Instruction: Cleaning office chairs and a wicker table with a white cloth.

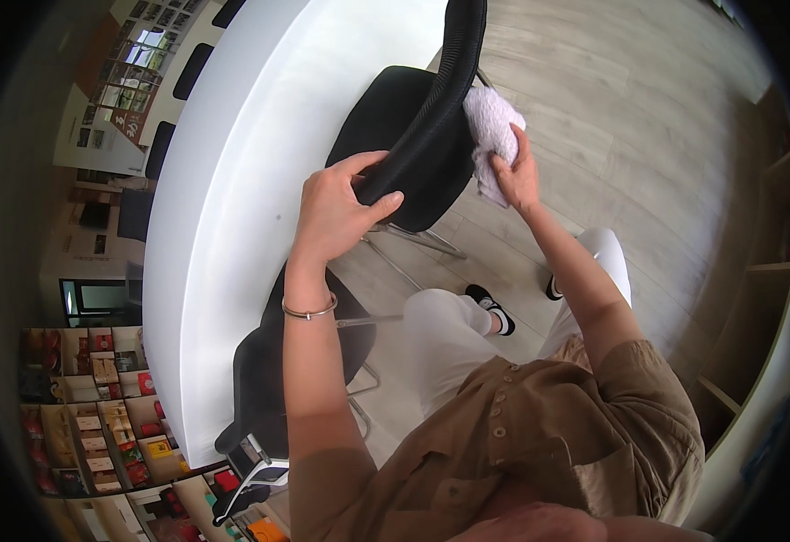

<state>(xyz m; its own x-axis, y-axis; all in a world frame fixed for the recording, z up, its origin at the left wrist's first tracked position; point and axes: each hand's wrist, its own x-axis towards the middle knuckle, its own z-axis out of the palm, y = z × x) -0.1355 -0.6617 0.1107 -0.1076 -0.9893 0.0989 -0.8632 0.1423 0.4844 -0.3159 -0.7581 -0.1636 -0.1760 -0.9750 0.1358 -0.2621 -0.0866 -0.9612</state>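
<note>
A black padded chair with metal legs stands in front of me beside a long white counter; its seat (385, 112) and curved backrest (446, 74) both show. My left hand (341, 206) grips the near end of the backrest, thumb on one side and fingers on the other. In my right hand (518, 173) is a pale, fluffy cloth (493, 122), bunched up and held against or close behind the backrest. Whether the cloth presses on the chair is hard to tell.
The white counter (232, 156) curves along the left. A second black chair (259, 372) stands under my left forearm. Shelves with colourful boxes (104, 420) fill the lower left. Light wood-look flooring (612, 135) spreads to the right, bordered by a shelf unit (727, 366).
</note>
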